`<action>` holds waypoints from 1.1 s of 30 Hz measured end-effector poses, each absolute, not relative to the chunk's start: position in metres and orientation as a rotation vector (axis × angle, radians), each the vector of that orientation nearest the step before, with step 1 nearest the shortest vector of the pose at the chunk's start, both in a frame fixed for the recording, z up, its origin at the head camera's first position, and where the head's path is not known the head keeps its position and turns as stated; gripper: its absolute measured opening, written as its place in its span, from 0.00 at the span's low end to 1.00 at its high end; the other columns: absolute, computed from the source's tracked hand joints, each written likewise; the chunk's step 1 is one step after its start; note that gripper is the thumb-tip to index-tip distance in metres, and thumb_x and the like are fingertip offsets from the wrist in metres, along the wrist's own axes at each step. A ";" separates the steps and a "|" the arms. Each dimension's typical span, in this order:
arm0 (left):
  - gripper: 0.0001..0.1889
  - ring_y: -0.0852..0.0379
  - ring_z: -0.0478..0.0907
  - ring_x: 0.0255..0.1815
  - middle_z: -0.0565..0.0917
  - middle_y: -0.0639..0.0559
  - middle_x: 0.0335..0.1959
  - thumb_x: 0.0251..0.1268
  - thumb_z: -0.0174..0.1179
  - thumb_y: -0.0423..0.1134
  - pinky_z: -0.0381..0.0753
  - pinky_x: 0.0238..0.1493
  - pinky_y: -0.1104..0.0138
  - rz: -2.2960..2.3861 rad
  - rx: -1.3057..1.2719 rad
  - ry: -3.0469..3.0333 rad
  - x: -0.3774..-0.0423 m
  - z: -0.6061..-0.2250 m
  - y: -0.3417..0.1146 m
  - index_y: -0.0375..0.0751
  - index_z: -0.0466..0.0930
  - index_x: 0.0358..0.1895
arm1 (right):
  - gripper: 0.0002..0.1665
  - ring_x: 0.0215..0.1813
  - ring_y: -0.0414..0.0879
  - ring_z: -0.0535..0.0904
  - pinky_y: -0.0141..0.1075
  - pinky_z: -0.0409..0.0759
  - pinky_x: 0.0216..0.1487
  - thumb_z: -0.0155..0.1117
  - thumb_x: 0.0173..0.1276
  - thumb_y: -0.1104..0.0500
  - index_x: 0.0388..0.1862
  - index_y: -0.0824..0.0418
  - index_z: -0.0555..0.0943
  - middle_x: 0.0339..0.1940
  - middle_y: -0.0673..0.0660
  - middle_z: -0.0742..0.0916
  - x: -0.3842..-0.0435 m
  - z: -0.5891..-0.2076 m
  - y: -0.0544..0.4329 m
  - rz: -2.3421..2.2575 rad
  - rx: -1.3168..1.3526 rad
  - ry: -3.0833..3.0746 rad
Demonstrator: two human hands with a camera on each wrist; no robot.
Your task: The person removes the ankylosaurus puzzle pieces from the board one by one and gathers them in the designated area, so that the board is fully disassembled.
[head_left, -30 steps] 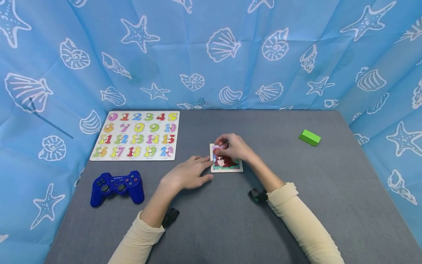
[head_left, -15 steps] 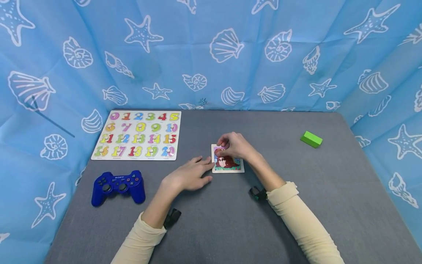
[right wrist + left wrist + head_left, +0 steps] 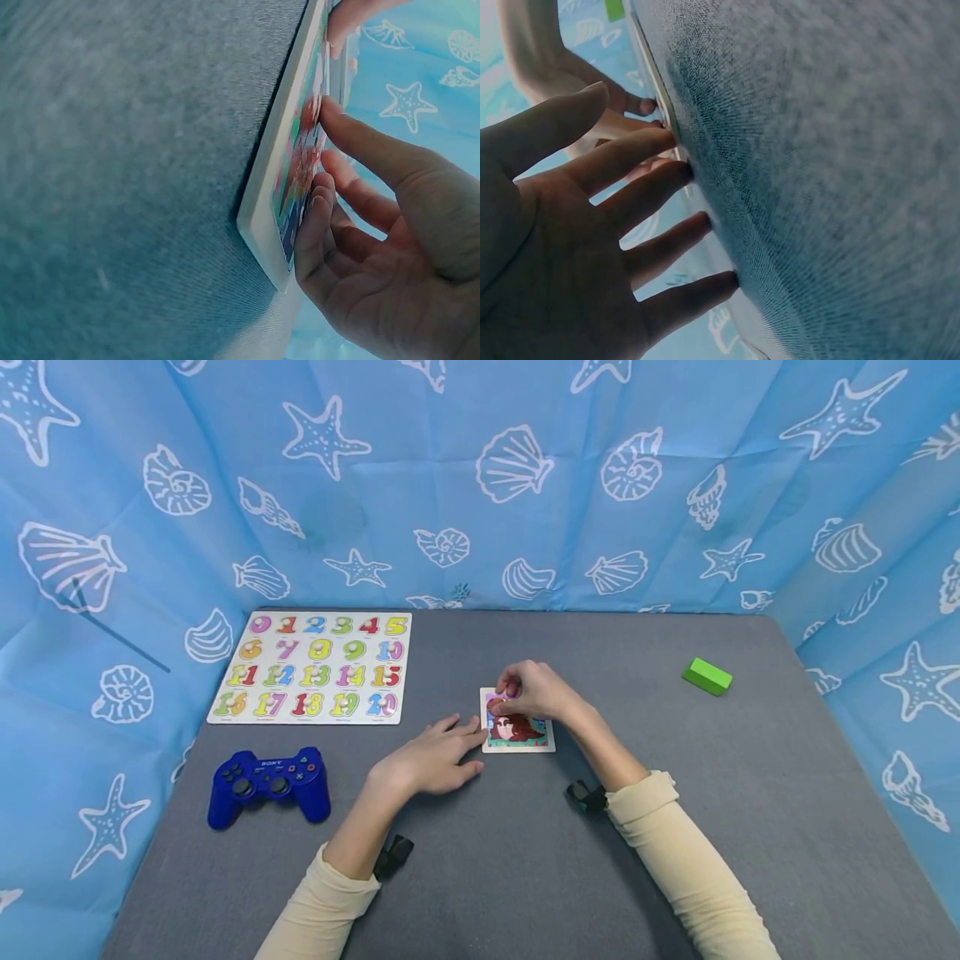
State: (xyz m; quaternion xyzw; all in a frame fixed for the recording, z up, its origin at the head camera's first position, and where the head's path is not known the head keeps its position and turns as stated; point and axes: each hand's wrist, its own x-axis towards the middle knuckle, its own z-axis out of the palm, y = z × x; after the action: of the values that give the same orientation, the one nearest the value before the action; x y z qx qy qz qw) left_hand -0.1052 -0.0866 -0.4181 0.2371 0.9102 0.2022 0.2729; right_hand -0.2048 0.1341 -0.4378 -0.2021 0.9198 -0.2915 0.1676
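A small square picture puzzle (image 3: 516, 745) with a pale wooden border lies flat on the grey table, showing a figure with long red-brown hair. My right hand (image 3: 536, 689) bends over its upper left part, pinching with thumb and fingers at a piece in the picture. In the right wrist view, the thumb (image 3: 356, 135) and curled fingers meet the picture surface. My left hand (image 3: 429, 758) rests palm down with spread fingers, its fingertips at the puzzle's left edge. In the left wrist view, the left fingers (image 3: 660, 251) reach straight to the tabletop and border.
A number board (image 3: 309, 689) with colourful digits 0 to 20 lies at the back left. In front of it sits a blue game controller (image 3: 268, 781). A green block (image 3: 707, 677) lies at the right. A blue shell-patterned curtain (image 3: 480, 485) stands behind the table (image 3: 495, 877).
The head view has shifted slightly. Both hands stay at the puzzle with almost no visible movement.
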 end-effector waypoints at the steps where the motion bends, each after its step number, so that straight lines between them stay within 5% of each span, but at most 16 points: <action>1: 0.31 0.38 0.44 0.94 0.58 0.46 0.91 0.87 0.53 0.49 0.50 0.89 0.34 0.549 0.632 2.442 -0.105 -0.418 -0.087 0.48 0.64 0.86 | 0.16 0.37 0.44 0.78 0.33 0.77 0.38 0.83 0.66 0.54 0.42 0.63 0.87 0.35 0.56 0.87 -0.205 -0.438 0.134 -0.830 -0.577 2.609; 26: 0.31 0.41 0.37 0.95 0.52 0.47 0.92 0.88 0.52 0.47 0.43 0.89 0.33 0.641 0.570 2.369 -0.106 -0.419 -0.088 0.48 0.61 0.87 | 0.16 0.38 0.45 0.79 0.37 0.78 0.43 0.81 0.68 0.54 0.44 0.62 0.86 0.39 0.57 0.89 -0.208 -0.442 0.139 -0.809 -0.704 2.611; 33: 0.31 0.42 0.36 0.95 0.51 0.47 0.92 0.89 0.51 0.47 0.41 0.90 0.33 0.651 0.555 2.352 -0.106 -0.419 -0.087 0.49 0.60 0.88 | 0.19 0.41 0.45 0.81 0.36 0.78 0.45 0.80 0.70 0.54 0.54 0.62 0.86 0.45 0.58 0.89 -0.205 -0.445 0.139 -0.863 -0.702 2.594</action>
State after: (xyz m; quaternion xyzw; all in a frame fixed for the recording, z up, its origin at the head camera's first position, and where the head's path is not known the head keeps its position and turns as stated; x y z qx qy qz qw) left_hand -0.1064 -0.0874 -0.4193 0.2107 0.8921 0.2471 0.3141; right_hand -0.2052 0.1390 -0.4455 -0.2455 0.9075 -0.3017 0.1588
